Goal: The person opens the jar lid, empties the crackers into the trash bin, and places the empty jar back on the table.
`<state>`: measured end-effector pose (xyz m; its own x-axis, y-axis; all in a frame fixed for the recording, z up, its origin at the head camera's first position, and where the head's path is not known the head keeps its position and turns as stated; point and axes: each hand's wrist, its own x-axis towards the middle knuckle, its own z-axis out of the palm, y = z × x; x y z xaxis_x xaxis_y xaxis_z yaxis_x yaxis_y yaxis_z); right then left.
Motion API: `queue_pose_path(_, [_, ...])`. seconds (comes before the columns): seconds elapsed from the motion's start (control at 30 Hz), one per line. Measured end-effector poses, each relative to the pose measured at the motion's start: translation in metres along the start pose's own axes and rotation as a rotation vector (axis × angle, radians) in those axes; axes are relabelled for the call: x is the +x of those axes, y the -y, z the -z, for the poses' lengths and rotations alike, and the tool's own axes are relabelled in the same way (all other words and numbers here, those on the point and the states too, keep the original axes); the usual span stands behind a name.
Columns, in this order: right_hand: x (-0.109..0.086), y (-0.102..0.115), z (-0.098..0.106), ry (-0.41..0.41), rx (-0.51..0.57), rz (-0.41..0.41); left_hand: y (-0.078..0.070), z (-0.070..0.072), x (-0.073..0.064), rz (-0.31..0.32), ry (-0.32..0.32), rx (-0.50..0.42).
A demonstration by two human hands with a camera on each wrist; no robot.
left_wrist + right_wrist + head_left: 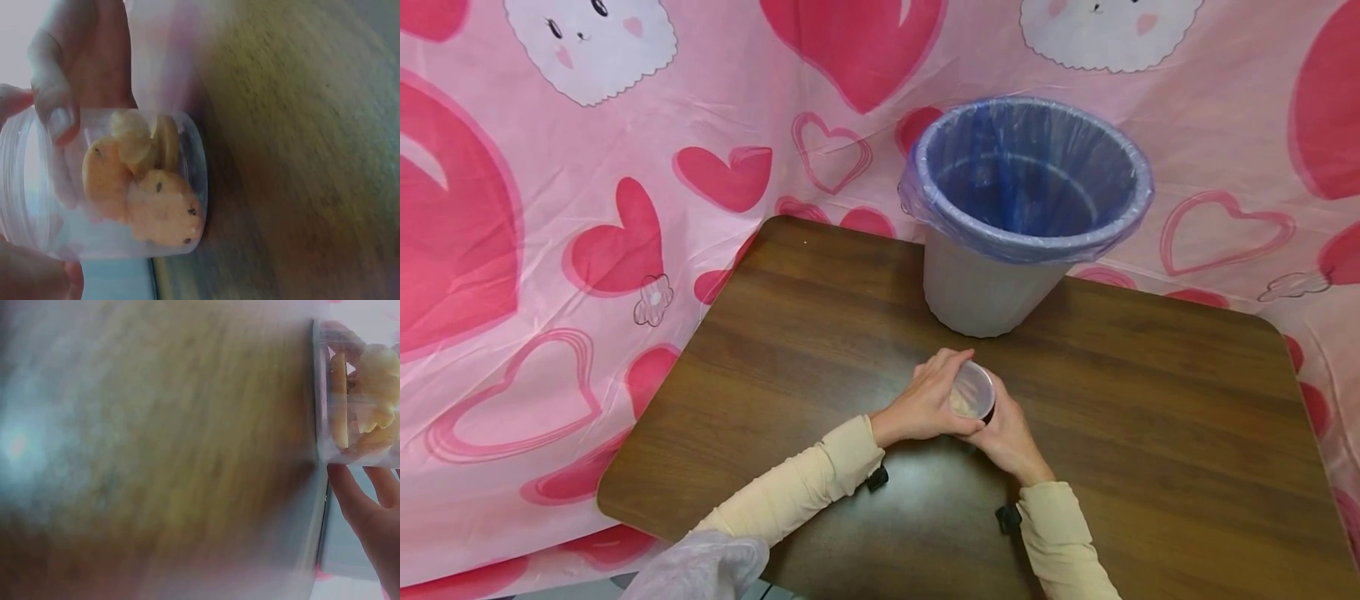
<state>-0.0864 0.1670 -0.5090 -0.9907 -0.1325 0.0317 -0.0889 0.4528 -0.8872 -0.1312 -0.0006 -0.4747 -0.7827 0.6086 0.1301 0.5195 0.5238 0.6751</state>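
A clear plastic jar (973, 392) stands on the wooden table, with its round top facing up, between both hands. My left hand (928, 400) grips it from the left, thumb and fingers spread around the top edge. From the right, my right hand (1011, 437) holds the jar's side. Several round crackers (165, 206) with dark specks lie inside near the bottom, along with paler pieces (132, 134). The right wrist view shows the jar (323, 425) at its right edge, with fingers (350, 494) against its wall. Whether the top is a lid is hard to tell.
Behind the hands, a white bin (977, 296) lined with a blue plastic bag (1037, 175) stands at the back of the brown table (1150, 417). A pink cloth (722, 67) with hearts hangs around the table. Small black devices (1009, 520) sit at the wrists.
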Motion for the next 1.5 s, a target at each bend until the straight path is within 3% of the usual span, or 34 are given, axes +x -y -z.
queue_pose_path(0.37, [-0.006,0.036,0.006,0.021,0.024,-0.014,-0.003,-0.006,-0.003,0.038,-0.067,0.029])
queue_pose_path(0.73, [-0.002,0.037,0.008,0.055,0.016,-0.010,-0.013,-0.008,-0.007,0.159,-0.123,0.037])
queue_pose_path(0.87, [-0.003,0.039,0.011,0.070,0.003,-0.003,-0.013,-0.003,-0.007,0.156,-0.058,-0.004])
queue_pose_path(1.13, [0.001,0.019,0.010,0.083,-0.005,-0.007,0.004,0.025,-0.001,0.029,0.196,-0.127])
queue_pose_path(1.33, [0.006,0.000,0.006,0.074,-0.016,-0.015,0.011,0.037,0.011,-0.103,0.301,-0.032])
queue_pose_path(1.5, [0.005,0.005,0.006,0.108,-0.010,-0.014,0.013,0.041,0.017,-0.200,0.363,0.038])
